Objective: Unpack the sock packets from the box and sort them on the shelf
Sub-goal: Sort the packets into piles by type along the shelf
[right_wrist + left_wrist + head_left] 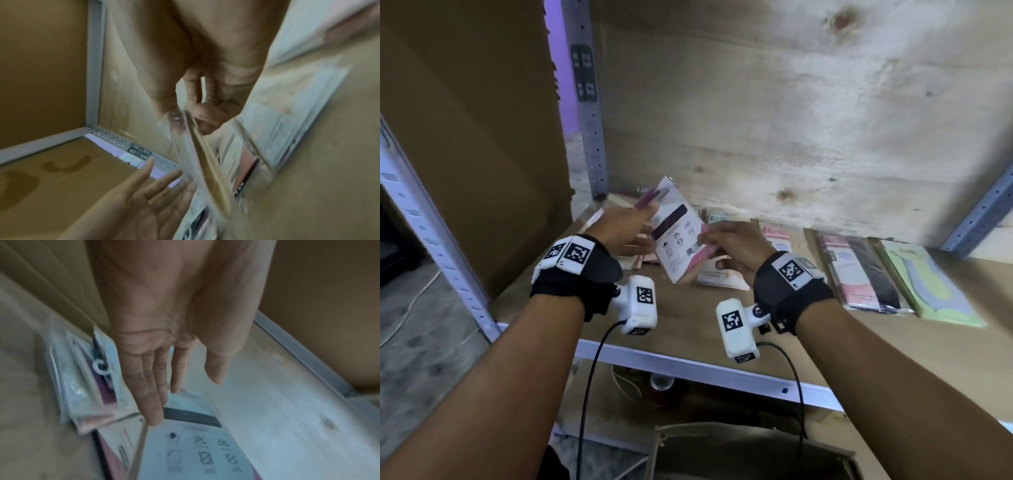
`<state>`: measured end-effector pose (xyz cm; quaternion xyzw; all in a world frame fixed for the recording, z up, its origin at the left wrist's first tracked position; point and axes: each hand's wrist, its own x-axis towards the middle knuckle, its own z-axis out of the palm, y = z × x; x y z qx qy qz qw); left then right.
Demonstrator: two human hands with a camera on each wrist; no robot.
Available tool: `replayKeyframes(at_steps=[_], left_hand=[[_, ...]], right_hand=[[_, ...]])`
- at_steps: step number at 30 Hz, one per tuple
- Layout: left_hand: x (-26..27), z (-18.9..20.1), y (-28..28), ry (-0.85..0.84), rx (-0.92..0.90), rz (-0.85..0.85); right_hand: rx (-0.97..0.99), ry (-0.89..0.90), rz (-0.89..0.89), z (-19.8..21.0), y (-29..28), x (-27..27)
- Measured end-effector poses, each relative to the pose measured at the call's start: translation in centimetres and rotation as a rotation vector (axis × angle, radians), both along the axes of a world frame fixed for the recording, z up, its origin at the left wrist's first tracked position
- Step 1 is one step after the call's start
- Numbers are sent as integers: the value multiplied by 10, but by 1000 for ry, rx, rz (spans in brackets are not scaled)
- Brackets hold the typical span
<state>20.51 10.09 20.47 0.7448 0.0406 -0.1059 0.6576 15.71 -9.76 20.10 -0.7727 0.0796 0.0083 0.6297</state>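
Sock packet (678,236), pink and white, is held up between both hands above the shelf (688,325), back label facing the person. The right hand (732,251) pinches its lower right edge between thumb and fingers. The left hand (625,228) is flat and relaxed, fingers straight against the packet's left side, apparently only steadying it. The packet's long axis tilts up and away to the left. Beyond and to the right of the hands, other sock packets (866,274) lie flat in a row; blur hides those under the left hand.
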Motion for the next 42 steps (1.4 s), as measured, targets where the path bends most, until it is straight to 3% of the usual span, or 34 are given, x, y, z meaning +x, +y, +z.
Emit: replayKeyframes(at_steps=[4,7,15,18,21,24,28,34,39,42], left_hand=[[-12,15,-23,61,-291,-95],[-16,23,-37,45,-478,-120],[-17,8,-73,34,-533,-60],[-16,3,-84,25,-488,-34],[-14,-3,-95,14,-409,-4],[-13,-8,-107,22,-337,-79],[-15,-15,-123,53,-308,-250],[-18,-22,-142,89,-268,-342],[-9,-18,-139,76,-267,-227],[-2,-17,-134,-7,-295,-110]], right_hand=[[-286,-278,11,17,-20,-14],[-416,-388,36,24,-29,-28],[-615,-467,45,11,-57,-56],[-534,-416,-9,3,-76,-61],[-423,-422,-198,-6,-99,-63],[-359,-308,-314,-16,-125,-65],[-129,-102,-223,-19,-141,-69],[127,44,-20,-27,-149,-77],[249,54,93,-26,-158,-82],[209,83,162,-26,-163,-85]])
